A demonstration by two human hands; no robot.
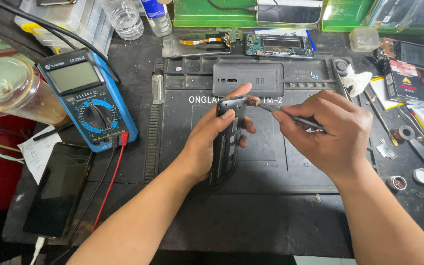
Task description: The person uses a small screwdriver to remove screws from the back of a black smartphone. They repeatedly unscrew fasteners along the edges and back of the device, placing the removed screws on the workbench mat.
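Fingers [231, 116] of my left hand [207, 145] wrap the dark phone frame [227, 142], which I hold on edge above the middle of the mat [271, 162]: thumb on the near face, fingertips curling round the far side. My right hand [327, 132] pinches slim metal tweezers [290, 117], its fingers clenched on the shaft, and the tips touch the frame's top corner just beside my left forefinger. I see hard matte plastic with pale slots along the frame's edge. Rubbery and black, the ribbed mat has shallow trays along its far rim, where a flat rectangular back cover [248, 78] lies. Left of the mat sit a blue multimeter [87, 98] and a glossy dark phone [57, 189]; small tools crowd the right side. Below my wrists the tabletop [251, 221] gives open room.
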